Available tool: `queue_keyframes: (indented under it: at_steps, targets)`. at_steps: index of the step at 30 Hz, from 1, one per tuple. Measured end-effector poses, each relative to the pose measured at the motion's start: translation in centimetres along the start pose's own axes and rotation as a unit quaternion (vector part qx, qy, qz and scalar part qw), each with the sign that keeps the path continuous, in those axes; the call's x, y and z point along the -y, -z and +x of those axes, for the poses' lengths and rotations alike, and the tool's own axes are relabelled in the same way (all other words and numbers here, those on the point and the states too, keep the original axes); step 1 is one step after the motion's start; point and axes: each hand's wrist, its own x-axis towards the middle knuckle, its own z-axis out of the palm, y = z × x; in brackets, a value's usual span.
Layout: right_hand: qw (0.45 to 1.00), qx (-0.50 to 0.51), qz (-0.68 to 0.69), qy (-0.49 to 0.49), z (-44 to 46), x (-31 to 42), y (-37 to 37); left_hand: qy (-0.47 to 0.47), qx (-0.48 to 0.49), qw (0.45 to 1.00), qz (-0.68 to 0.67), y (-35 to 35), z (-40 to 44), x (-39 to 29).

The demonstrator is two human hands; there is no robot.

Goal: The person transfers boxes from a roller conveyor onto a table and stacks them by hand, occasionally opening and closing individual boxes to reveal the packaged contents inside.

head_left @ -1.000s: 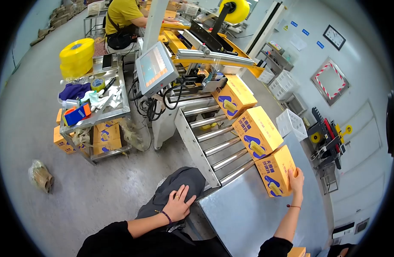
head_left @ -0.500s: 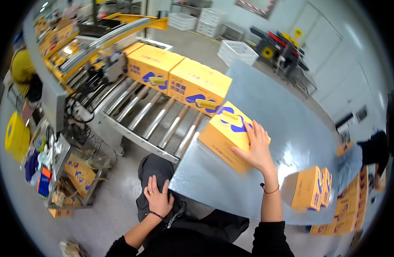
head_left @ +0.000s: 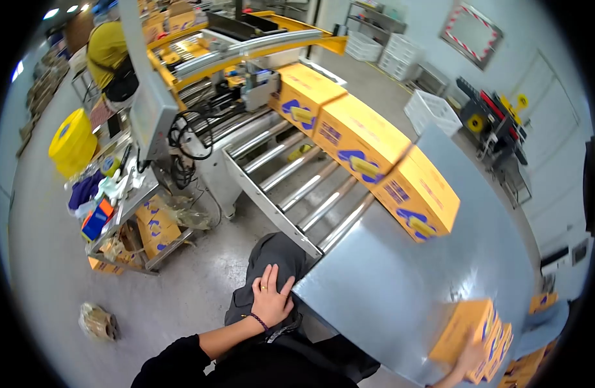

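Note:
My left hand [head_left: 272, 301] lies on my dark-trousered knee with its fingers apart, holding nothing. At the lower right, my right hand [head_left: 471, 357] is against an orange box [head_left: 454, 331] in a small group on the metal table [head_left: 349, 291]. Its fingers are smeared by motion, so their grip is unclear. Three yellow-orange boxes stand end to end in a row: the nearest box [head_left: 419, 197] rests on the table, the middle box [head_left: 362, 139] and the far box [head_left: 304, 97] are over the roller conveyor [head_left: 297, 184].
A screen on a post [head_left: 152, 119] stands left of the rollers. Beyond it are a cart [head_left: 139, 200] with tape rolls and tools, and a person in a yellow top [head_left: 108, 55]. A white crate [head_left: 432, 113] stands behind the table. Another person's leg [head_left: 543, 330] shows at right.
My right hand has let go of the box, which was tilted on the table and now lines up with the row. The hand has moved to the lower-right boxes. The view has shifted.

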Motion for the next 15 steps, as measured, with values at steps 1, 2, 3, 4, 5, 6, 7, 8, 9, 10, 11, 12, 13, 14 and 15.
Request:
queue_keyframes:
  at_steps: [1,2,3,4,5,6,7,8,9,10,11,12,13,14,15]
  targets:
    - [1.000,0.006,-0.002,-0.020,-0.4,-1.2,0.8,0.002,0.000,1.000,-0.003,0.1,0.0,0.1]
    - [0.999,0.014,-0.009,-0.040,-0.8,-2.4,1.6,0.001,0.002,1.000,-0.007,0.1,0.0,0.1]
    - [0.998,0.020,-0.013,-0.052,-1.1,-2.9,2.2,0.007,-0.002,1.000,-0.010,0.2,0.0,0.1]
    - [0.998,0.029,-0.016,-0.061,-1.4,-2.9,2.6,0.006,0.006,1.000,-0.014,0.3,0.0,0.2]
    - [0.997,0.033,-0.016,-0.065,-1.5,-2.7,2.9,0.005,0.014,1.000,-0.018,0.4,0.0,0.3]
    - [0.997,0.037,-0.021,-0.067,-1.4,-2.9,3.0,0.010,0.011,1.000,-0.021,0.5,0.0,0.4]
    - [0.997,0.041,-0.023,-0.067,-1.3,-2.6,3.2,0.013,-0.009,0.998,-0.056,0.6,0.0,0.6]
    - [0.997,0.044,-0.021,-0.063,-1.1,-2.1,3.3,0.017,-0.031,0.995,-0.091,0.8,0.2,0.8]
    - [0.997,0.047,-0.019,-0.056,-0.9,-1.2,3.3,0.025,-0.057,0.983,-0.172,0.6,0.4,2.4]
    - [0.998,0.046,-0.015,-0.049,-0.6,-0.5,3.2,0.031,-0.084,0.964,-0.251,1.3,1.2,4.1]
    - [0.998,0.044,-0.012,-0.036,-0.3,0.3,3.1,0.185,-0.146,0.855,-0.462,2.2,1.9,5.0]
    - [0.999,0.043,-0.007,-0.021,-0.1,1.4,2.9,0.163,-0.223,0.884,-0.376,2.5,2.6,8.4]
    - [0.999,0.044,0.003,-0.003,0.2,2.5,2.8,0.220,-0.360,0.813,-0.402,4.7,4.1,10.7]
    - [0.999,0.042,0.014,0.018,0.5,4.0,2.6,0.201,-0.447,0.808,-0.327,6.0,5.3,15.0]
    - [0.998,0.040,0.030,0.039,0.6,6.2,2.8,0.247,-0.479,0.776,-0.327,9.6,6.3,17.4]
